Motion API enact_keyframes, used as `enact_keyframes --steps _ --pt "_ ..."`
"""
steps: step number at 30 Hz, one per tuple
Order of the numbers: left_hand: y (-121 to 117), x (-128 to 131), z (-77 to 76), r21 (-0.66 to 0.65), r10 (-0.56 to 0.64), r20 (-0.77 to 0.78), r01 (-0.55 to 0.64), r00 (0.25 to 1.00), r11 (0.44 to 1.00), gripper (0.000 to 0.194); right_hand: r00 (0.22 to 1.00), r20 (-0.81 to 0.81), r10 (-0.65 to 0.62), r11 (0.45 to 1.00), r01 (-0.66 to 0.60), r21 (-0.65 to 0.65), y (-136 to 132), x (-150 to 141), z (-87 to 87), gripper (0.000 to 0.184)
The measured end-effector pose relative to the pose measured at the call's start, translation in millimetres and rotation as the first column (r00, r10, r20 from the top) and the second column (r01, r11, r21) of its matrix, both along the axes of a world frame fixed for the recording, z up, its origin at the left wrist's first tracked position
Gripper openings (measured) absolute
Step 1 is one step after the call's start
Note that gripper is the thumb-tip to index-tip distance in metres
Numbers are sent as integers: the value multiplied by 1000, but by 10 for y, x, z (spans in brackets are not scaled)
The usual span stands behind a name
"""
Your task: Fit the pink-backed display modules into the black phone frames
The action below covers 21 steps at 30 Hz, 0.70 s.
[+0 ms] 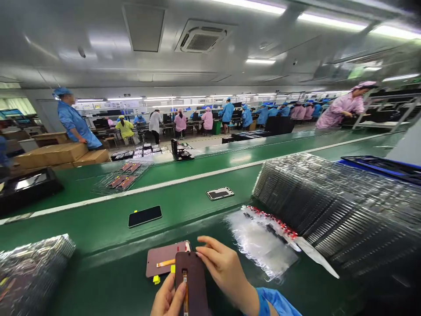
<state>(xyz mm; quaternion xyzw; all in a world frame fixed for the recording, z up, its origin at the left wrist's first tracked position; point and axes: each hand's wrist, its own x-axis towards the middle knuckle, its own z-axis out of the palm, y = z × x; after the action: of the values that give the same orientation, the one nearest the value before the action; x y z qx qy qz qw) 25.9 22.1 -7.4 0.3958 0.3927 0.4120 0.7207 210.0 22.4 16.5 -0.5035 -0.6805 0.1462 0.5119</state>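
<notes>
Both my hands hold a dark brown phone panel [194,283] upright at the bottom centre, an orange flex strip running down its back. My left hand [169,300] grips its lower left edge, thumb on the strip. My right hand [223,270] curls round its top right corner, fingers closed on it. Just behind lies a second pinkish-brown panel [161,260] flat on the green bench, with an orange flex and yellow tabs. Clear plastic sleeves [259,243] lie right of my right hand.
A black phone screen [145,216] and a lighter panel [220,193] lie on the green conveyor belt [184,180]. Stacked trays in plastic [332,206] fill the right, a wrapped stack [29,267] the lower left. Cardboard boxes [59,153] and workers in blue and pink coats stand beyond.
</notes>
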Motion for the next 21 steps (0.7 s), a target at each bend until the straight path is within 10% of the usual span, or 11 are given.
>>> enact_keyframes --steps 4,12,21 --pt "36 -53 3 108 85 -109 -73 990 992 57 974 224 9 928 -92 362 -202 -207 64 24" --pt "-41 -85 -29 146 -192 -196 223 961 964 53 998 -35 53 996 -55 -65 -2 -93 157 22" --pt "-106 -123 -122 171 -188 -281 242 941 955 45 956 269 117 976 -161 146 29 -20 169 25"
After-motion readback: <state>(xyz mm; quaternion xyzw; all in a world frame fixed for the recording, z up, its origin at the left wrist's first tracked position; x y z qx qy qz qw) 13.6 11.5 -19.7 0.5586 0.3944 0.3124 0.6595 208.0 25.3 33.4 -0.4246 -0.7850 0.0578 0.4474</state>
